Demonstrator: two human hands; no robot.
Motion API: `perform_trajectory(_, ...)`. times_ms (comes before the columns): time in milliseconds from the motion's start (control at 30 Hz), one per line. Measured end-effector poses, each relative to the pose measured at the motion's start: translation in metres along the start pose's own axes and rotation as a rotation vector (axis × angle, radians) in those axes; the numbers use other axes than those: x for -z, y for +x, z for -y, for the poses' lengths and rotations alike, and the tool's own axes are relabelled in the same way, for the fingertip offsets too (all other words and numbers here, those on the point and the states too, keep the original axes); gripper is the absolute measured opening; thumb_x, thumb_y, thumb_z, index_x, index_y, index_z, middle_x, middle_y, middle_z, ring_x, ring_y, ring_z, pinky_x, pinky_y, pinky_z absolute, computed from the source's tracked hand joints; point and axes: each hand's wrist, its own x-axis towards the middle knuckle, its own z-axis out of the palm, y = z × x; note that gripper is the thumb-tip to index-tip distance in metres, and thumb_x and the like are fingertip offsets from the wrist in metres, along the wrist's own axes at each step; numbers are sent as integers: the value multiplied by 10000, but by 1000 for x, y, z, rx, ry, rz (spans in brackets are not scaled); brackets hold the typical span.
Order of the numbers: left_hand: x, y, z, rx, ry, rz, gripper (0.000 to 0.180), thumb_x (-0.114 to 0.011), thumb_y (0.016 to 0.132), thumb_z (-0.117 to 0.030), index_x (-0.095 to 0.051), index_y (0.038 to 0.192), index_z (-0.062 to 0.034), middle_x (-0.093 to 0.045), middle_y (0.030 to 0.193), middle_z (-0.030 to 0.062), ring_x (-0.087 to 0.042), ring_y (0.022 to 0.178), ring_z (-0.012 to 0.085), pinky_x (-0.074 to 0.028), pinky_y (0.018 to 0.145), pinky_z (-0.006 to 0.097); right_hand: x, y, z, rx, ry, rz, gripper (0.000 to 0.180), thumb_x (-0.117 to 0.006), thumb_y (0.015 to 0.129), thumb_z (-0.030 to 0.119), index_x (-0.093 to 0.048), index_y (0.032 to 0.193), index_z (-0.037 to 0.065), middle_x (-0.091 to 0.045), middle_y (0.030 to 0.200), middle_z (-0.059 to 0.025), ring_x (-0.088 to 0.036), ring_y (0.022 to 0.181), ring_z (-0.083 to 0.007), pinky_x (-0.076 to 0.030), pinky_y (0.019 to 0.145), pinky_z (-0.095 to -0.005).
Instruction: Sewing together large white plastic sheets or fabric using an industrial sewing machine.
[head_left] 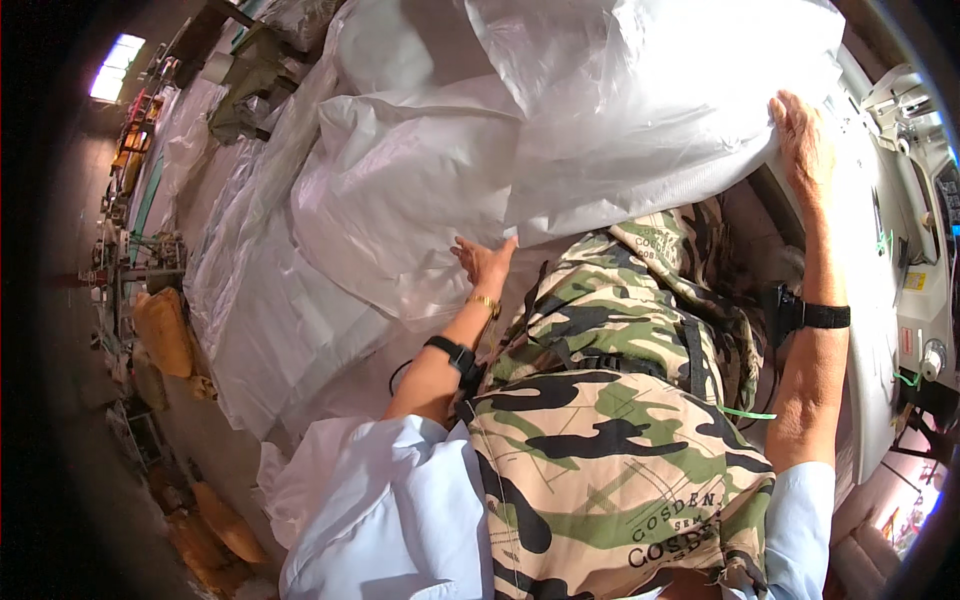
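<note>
A large sheet of white, glossy plastic (pixel 420 150) lies rumpled in front of me, its near edge hanging over my lap. At that edge is my left hand (pixel 485 265), its fingers spread and the thumb close to the border; whether it touches the sheet is hard to see. Farther up on the right, my right hand (pixel 803 140) has its fingers curled at the sheet's right edge, holding it. Where those fingertips end is partly hidden. A camouflage apron (pixel 620 440) covers my front and lap.
On the right stands a white machine (pixel 915 230), seemingly a sewing machine, on a pale tabletop (pixel 870 330). A short green strip (pixel 747 413) lies by my right forearm. More white sheeting (pixel 265 330) spreads down to the left. Brownish-yellow bundles (pixel 163 332) lie at far left.
</note>
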Motion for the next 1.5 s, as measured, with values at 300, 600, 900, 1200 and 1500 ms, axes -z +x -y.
perform_trajectory(300, -27, 50, -16, 263, 147, -68, 1208, -785, 754, -457, -6, 1511, 71, -55, 1573, 328, -296, 1415, 437, -406, 1078, 517, 7, -2, 6, 16, 41, -26, 453, -511, 992, 446, -651, 1195, 65, -686, 1073, -127, -636, 1033, -272, -499, 891, -407)
perform_trajectory(600, -57, 79, 15, 332, 75, -177, 792, -654, 835, -203, -229, 1421, 119, -225, 1507, 353, -457, 1263, 475, -458, 1003, 488, 10, -4, -1, 3, -8, -6, 382, -543, 982, 438, -654, 1226, 165, -667, 1181, -87, -643, 1064, -267, -500, 906, -377)
perform_trajectory(900, 96, 65, 56, -37, -567, 164, 298, -606, 965, -269, -696, 947, 14, -711, 916, 116, -655, 863, 273, -487, 817, 417, 8, 1, -6, -204, 114, 37, 562, -539, 929, 584, -633, 1277, 152, -674, 1205, -87, -638, 1106, -256, -469, 969, -378)
perform_trajectory(1200, 212, -62, -132, -618, -1652, 623, 416, -554, 992, -281, -549, 1254, 42, -595, 1247, 173, -609, 1104, 277, -483, 986, 433, -11, 31, 48, -440, 513, -221, 657, -587, 889, 599, -574, 1338, 121, -657, 1233, -142, -630, 1141, -276, -469, 964, -396)
perform_trajectory(1500, 222, -97, -229, -918, -1651, 1126, 421, -546, 989, -264, -536, 1281, 40, -565, 1303, 188, -548, 1194, 305, -400, 1051, 492, -46, 35, 246, -187, 890, 94, 615, -670, 855, 502, -587, 1281, 67, -689, 1094, -146, -660, 1011, -288, -511, 872, -395)
